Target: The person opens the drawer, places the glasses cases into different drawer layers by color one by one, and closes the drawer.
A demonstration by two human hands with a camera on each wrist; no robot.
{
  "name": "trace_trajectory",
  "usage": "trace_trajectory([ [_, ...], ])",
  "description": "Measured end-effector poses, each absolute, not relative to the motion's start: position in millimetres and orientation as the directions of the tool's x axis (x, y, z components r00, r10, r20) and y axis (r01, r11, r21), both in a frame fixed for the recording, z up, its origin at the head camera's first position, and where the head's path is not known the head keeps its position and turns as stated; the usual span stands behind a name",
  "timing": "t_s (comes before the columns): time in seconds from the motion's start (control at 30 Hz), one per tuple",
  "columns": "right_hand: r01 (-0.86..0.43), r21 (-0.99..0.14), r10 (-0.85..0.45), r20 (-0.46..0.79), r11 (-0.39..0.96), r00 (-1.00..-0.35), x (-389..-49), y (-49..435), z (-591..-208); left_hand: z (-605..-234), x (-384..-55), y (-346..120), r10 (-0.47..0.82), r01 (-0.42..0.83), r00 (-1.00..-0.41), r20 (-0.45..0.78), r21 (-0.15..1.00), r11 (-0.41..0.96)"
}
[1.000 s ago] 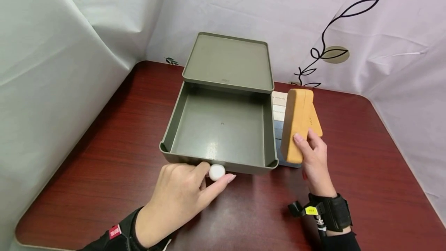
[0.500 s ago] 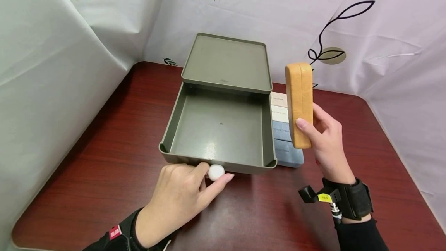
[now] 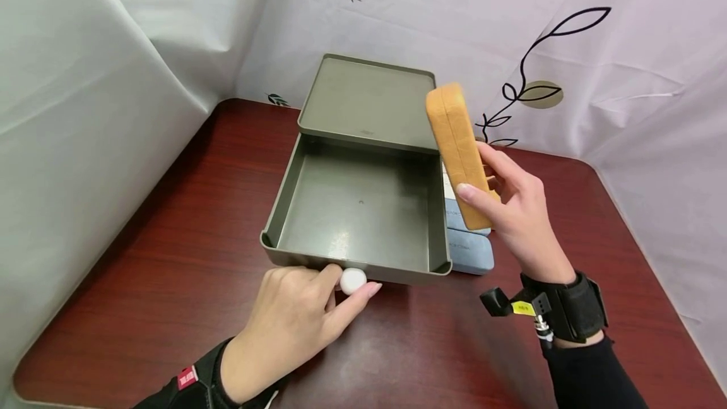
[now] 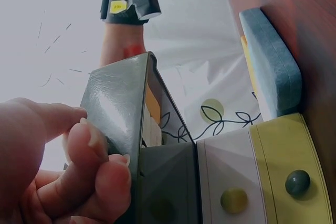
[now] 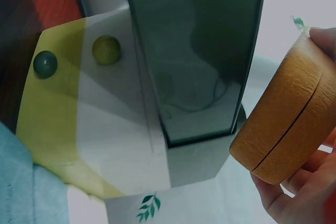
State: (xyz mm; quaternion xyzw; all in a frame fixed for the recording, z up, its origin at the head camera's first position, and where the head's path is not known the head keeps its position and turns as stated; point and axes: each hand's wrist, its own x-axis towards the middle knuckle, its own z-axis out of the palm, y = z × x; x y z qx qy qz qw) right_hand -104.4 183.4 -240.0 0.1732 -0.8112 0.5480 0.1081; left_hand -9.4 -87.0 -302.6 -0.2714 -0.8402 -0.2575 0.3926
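In the head view my left hand (image 3: pixel 295 308) pinches the white knob (image 3: pixel 353 281) on the front of a grey-green drawer (image 3: pixel 352 216), which stands pulled out with nothing lying in it. The left wrist view shows the curled fingers at the drawer front, hiding the knob. My right hand (image 3: pixel 514 207) grips an orange-yellow glasses case (image 3: pixel 459 153), thumb on the near side and fingers behind. Tilted to the left, the case is held up near the drawer's right wall. Its lid seam looks shut in the right wrist view (image 5: pixel 289 124).
Several pale and blue cases (image 3: pixel 470 251) lie in a row right of the drawer, partly hidden. Behind rises the cabinet's tray-like top (image 3: pixel 369 100). Below the drawer sit a white drawer (image 4: pixel 223 171) and a yellow drawer (image 4: pixel 283 156) with round knobs. Fabric walls surround the red-brown table (image 3: pixel 187 238).
The right hand has lifted the orange-yellow glasses case from beside the row, then brought it left and tilted it towards the drawer. My left hand stays on the knob.
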Motion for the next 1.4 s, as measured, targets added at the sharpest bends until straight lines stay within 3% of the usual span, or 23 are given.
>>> trace_trajectory([
  [0.83,-0.515,-0.639,-0.334,0.393,0.572,-0.857,-117,148,-209,-304,-9,-88,0.249,0.664,-0.533,0.809,0.217,0.716],
  [1.1,-0.586,-0.588,-0.424,0.405,0.558,-0.81,-119,140,-199,-304,-9,-87,0.245,0.668,-0.531,0.811,0.222,0.71],
  [1.4,-0.572,-0.576,-0.478,0.325,0.584,-0.816,-124,130,-192,-304,-9,-88,0.251,0.661,-0.541,0.803,0.22,0.718],
])
